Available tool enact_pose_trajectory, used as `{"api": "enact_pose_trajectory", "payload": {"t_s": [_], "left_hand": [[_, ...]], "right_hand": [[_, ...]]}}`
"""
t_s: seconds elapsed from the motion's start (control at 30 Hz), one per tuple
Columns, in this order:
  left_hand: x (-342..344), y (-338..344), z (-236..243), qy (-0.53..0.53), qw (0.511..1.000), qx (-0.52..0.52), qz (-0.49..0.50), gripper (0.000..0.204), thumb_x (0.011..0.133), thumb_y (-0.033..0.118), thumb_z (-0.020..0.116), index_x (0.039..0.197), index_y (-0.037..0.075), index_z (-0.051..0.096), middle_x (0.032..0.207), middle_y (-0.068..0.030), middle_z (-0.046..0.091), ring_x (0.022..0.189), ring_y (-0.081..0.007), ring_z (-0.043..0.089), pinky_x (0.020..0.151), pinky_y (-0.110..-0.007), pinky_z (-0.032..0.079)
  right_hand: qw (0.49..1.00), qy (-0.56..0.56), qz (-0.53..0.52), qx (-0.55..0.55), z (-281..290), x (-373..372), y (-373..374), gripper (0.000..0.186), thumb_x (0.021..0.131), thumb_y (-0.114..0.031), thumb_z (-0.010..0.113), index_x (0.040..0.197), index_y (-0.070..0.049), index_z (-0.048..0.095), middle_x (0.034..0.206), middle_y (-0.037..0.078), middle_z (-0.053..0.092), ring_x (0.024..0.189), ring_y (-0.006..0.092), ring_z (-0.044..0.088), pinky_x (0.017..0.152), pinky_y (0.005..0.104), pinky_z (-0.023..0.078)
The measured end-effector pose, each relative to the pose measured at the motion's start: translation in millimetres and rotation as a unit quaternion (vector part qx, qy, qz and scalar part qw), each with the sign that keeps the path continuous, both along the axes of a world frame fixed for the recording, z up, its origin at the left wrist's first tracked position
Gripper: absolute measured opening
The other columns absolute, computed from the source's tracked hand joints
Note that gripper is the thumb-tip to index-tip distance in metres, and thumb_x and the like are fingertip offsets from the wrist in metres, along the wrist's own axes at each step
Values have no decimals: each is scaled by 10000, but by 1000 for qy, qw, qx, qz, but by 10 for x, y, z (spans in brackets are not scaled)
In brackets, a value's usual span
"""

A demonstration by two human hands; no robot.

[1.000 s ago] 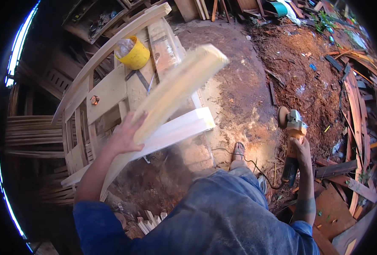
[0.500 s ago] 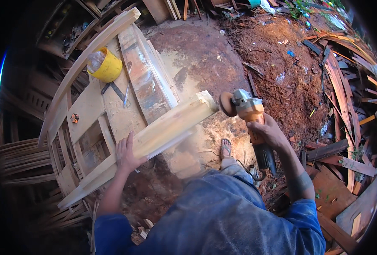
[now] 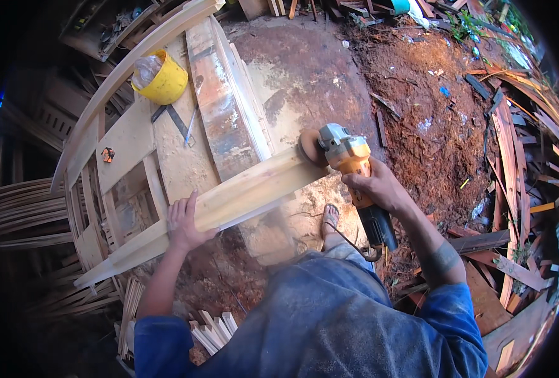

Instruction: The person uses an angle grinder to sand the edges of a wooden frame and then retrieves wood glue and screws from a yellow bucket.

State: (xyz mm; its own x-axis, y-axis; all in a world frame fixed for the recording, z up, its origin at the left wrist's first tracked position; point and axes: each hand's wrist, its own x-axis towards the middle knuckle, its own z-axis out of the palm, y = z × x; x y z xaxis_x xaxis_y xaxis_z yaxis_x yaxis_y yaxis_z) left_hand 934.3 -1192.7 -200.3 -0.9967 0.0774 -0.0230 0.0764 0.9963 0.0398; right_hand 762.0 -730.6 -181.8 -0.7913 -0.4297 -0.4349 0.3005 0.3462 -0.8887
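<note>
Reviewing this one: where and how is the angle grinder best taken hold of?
Likely by the orange midsection of the angle grinder, from the right, where the right hand has it. The body is long and slanted, with the disc at its upper-left end by the plank, so this keeps fingers behind the metal head.
</note>
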Motion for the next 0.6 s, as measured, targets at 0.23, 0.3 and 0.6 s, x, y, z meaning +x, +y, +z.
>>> {"api": "enact_pose_trajectory", "payload": {"t_s": [0.23, 0.3, 0.6], "left_hand": [[-14, -29, -21, 16, 1000, 20, -14, 1165, 530, 459, 860, 1507, 32, 391, 1093, -158, 536, 1018, -367, 539, 956, -482, 423], [-15, -27, -17, 10, 1000, 12, -12, 1164, 532, 461, 859, 1508, 32, 392, 1095, -160, 536, 1017, -368, 539, 957, -485, 423], [-25, -37, -4, 24, 999, 3, -29, 1150, 553, 548, 854, 1493, 38, 431, 1076, -134, 551, 993, -320, 542, 927, -455, 414]], "right_hand": [[997, -57, -48, -27, 83, 260, 96, 488, 851, -283, 707, 1227, 10, 604, 992, 83, 672, 834, 143, 630, 759, 318, 520], [995, -67, -73, 2, 112, 308, 122, 484, 853, -276, 706, 1229, 9, 601, 978, 76, 669, 822, 138, 625, 746, 315, 518], [998, -52, -24, -11, 149, 68, -115, 431, 891, -253, 712, 1232, -13, 602, 996, 22, 630, 872, 100, 574, 796, 279, 480]]}}
